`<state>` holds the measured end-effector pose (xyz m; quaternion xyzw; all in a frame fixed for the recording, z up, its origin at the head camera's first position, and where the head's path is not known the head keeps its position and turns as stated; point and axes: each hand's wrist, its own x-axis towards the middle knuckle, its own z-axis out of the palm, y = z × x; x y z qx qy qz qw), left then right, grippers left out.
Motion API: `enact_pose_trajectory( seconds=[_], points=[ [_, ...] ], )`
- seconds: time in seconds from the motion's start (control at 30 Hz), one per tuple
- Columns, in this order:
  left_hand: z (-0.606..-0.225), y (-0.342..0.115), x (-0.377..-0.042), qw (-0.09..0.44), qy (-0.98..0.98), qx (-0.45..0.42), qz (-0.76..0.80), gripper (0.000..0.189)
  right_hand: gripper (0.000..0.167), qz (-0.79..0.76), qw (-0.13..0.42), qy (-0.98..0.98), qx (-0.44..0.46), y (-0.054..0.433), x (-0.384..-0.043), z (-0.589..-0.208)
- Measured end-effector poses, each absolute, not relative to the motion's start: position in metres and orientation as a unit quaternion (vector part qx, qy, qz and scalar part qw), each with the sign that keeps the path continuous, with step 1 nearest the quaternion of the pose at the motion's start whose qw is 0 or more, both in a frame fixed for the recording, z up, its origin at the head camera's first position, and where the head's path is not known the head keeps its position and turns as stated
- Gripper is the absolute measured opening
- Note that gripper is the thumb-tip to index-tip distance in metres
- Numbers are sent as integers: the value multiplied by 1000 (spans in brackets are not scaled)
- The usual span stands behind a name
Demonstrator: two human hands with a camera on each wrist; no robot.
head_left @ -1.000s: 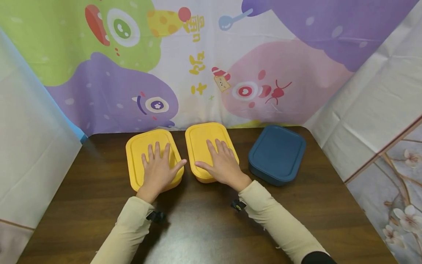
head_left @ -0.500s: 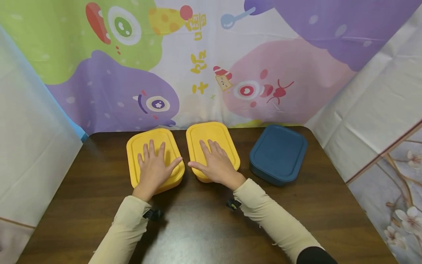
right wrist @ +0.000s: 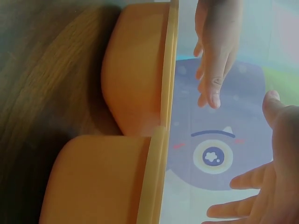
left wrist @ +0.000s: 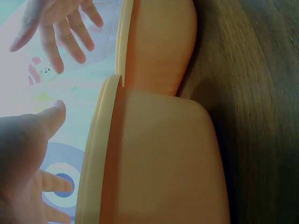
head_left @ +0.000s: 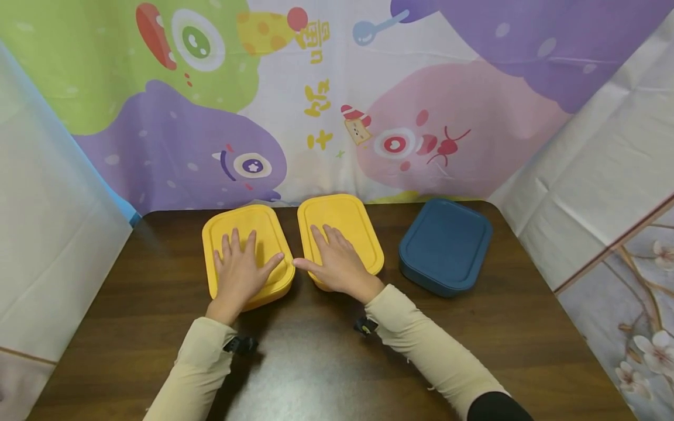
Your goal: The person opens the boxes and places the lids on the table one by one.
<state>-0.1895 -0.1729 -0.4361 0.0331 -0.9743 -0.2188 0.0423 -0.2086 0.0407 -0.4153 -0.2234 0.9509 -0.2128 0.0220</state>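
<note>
Two yellow lidded lunch boxes stand side by side near the back of the table. Over the left yellow lunch box (head_left: pixel 265 219) my left hand (head_left: pixel 239 276) hovers palm down, fingers spread and straight. My right hand (head_left: pixel 339 264) is held the same way above the right yellow lunch box (head_left: pixel 347 213), its thumb pointing left across the gap between the boxes. Both wrist views show a gap between the left hand (left wrist: pixel 21 154), the right hand (right wrist: pixel 280 163) and the lids' rims. Neither hand holds anything. Both lids sit in place, hiding the insides.
A dark blue lidded lunch box (head_left: pixel 444 242) stands at the right, apart from the yellow ones. Behind the brown wooden table (head_left: pixel 316 362) hangs a cartoon-printed curtain (head_left: pixel 321 169), and pale cloth (head_left: pixel 568 146) encloses the sides.
Both hands have drifted left and a little toward the person, fingers still spread. All three lunch boxes have stayed in place on the table.
</note>
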Motion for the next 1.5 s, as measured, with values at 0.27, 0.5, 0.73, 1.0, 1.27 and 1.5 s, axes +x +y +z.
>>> enact_pose_trajectory(
  seconds=[0.27,0.5,0.73,1.0,1.27,1.5],
  points=[
    [-438,-183,-188,42,-974,44,-219,88,87,-225,32,947,-228,32,-207,-414],
    [-440,-189,-186,38,-972,54,-226,90,88,-229,29,944,-237,22,-207,-414],
    [-440,-196,-182,37,-970,62,-233,91,88,-240,37,940,-239,14,-206,-415],
    [-442,-205,-179,34,-969,72,-236,94,88,-238,51,940,-237,6,-204,-416],
    [-442,-210,-176,21,-966,83,-244,98,90,-244,47,938,-243,-1,-204,-419],
    [-444,-215,-174,22,-964,89,-248,99,89,-247,44,935,-251,-6,-203,-422]
  ],
)
